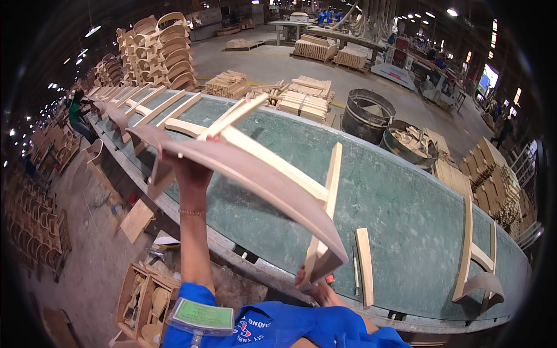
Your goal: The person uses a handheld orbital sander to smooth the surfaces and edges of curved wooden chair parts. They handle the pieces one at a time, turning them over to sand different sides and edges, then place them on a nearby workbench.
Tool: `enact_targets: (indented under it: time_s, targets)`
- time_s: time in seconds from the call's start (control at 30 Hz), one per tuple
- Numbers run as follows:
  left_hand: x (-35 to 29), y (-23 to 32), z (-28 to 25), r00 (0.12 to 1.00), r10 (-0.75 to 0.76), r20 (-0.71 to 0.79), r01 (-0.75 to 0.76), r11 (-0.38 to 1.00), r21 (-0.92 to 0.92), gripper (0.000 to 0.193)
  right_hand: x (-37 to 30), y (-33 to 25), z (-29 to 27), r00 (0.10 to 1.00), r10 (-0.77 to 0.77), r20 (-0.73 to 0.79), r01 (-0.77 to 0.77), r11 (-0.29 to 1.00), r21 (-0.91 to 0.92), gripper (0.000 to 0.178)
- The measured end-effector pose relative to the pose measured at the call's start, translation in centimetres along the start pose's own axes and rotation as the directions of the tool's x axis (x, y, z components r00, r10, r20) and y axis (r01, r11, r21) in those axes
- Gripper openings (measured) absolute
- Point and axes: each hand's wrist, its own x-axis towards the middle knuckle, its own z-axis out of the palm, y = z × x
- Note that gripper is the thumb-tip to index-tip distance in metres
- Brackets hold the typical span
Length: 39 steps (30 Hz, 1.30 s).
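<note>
A wooden chair frame (261, 174) with a broad curved back panel and pale legs is held tilted above the green worktable (400, 232). My left hand (192, 177) grips it under the left part of the curved panel, fingers wrapped round the wood and partly hidden. At the panel's near right end, my right hand (312, 285) closes on the same frame; most of its fingers are behind the wood. Right of that hand lie a loose wooden strip (364, 264) and a thin pen-like tool (355, 272). Something small and orange (329, 279) shows beside the hand.
Another chair frame (478, 261) stands at the table's right end; several more line its far left. A wooden box of parts (142, 301) sits below the near edge. Beyond the table are metal drums (366, 116) and stacked wood (304, 98). A person (78, 116) stands far left.
</note>
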Motion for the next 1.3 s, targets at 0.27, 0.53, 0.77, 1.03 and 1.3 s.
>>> enact_targets:
  time_s: [0.27,0.53,0.77,1.03,1.3]
  targets:
    - [0.1,0.0,12.4,0.949,-0.061,0.31,-0.033,0.956,0.291,0.045,6.2,0.4,7.1,0.97,0.046,0.239,0.016,0.969,-0.248,0.047]
    - [-6.7,1.9,7.8,0.873,-0.333,0.356,0.004,0.736,0.677,0.032,2.9,-6.3,3.7,0.676,-0.552,0.488,0.129,-0.563,-0.816,0.065]
    - [-13.3,1.1,3.4,0.959,-0.193,0.208,-0.063,0.571,0.819,0.057,-0.9,-10.1,0.4,0.842,-0.494,0.217,-0.224,-0.686,-0.692,0.102]
    - [-18.2,-3.0,3.0,0.969,-0.23,0.087,0.042,0.502,0.864,0.049,-2.8,-10.9,1.9,0.775,-0.609,0.167,-0.102,-0.382,-0.918,0.087]
    - [-21.5,-5.2,2.5,0.981,-0.174,0.083,0.015,0.498,0.867,0.051,-13.2,-11.1,26.2,0.454,-0.316,0.833,0.616,-0.565,-0.549,0.078]
